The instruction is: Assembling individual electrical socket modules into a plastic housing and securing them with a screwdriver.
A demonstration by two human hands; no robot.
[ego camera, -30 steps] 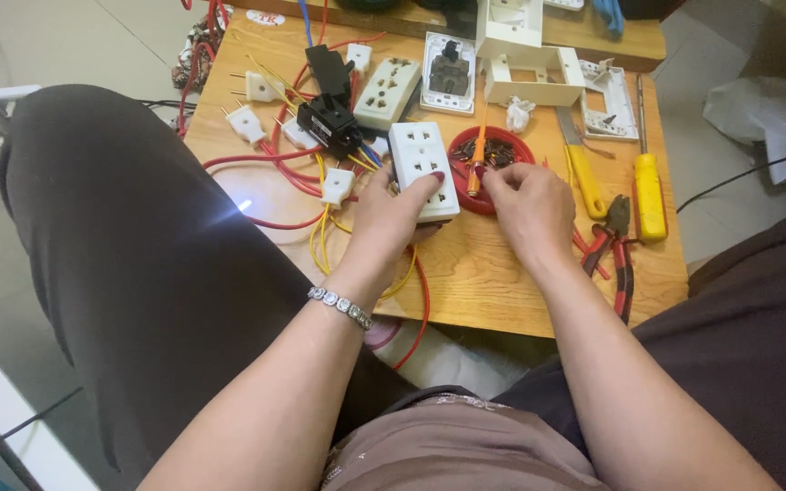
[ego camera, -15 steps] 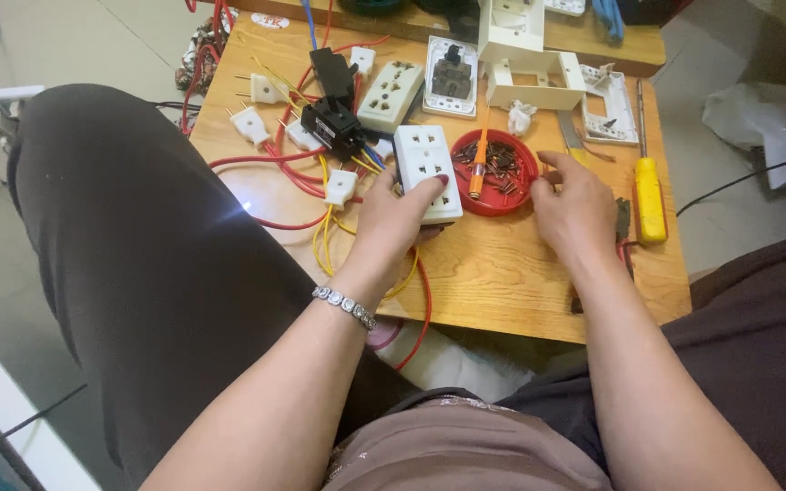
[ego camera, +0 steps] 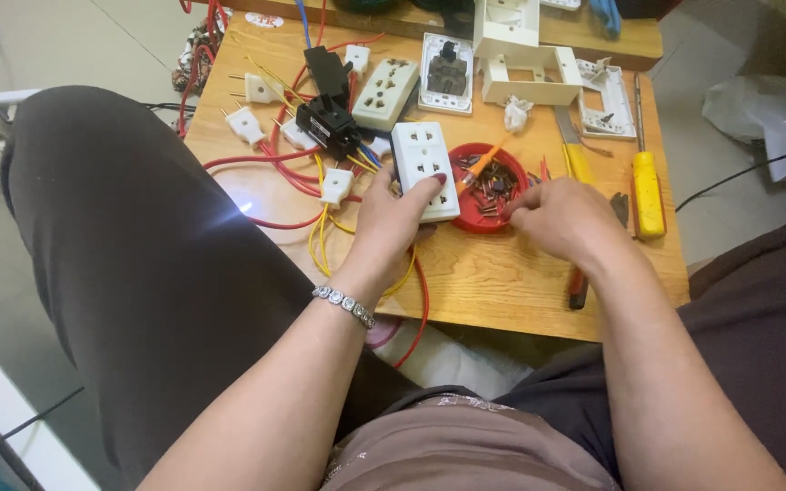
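The fingers of the left hand (ego camera: 393, 218) are curled about the lower end of a white socket block (ego camera: 425, 169), the thumb laid on its face, so that the block is held tilted near the centre of the frame, just left of a red dish (ego camera: 491, 189). The fingers of the right hand (ego camera: 561, 218) are drawn together at the dish's right rim, as if pinching something small; what lies between them cannot be told. The step in hand is judged to be the fetching of a screw or contact for the block, and a steady hold on the block would be called for while the small part is brought over (the dish is full of dark little pieces, with an orange-handled tool resting in it). The block is seen as an oblong white plate with three groups of pin holes. A yellow-handled screwdriver (ego camera: 648, 193) lies at the right on the wooden table (ego camera: 520, 291), and red and yellow wires (ego camera: 293, 182) trail off to the left.
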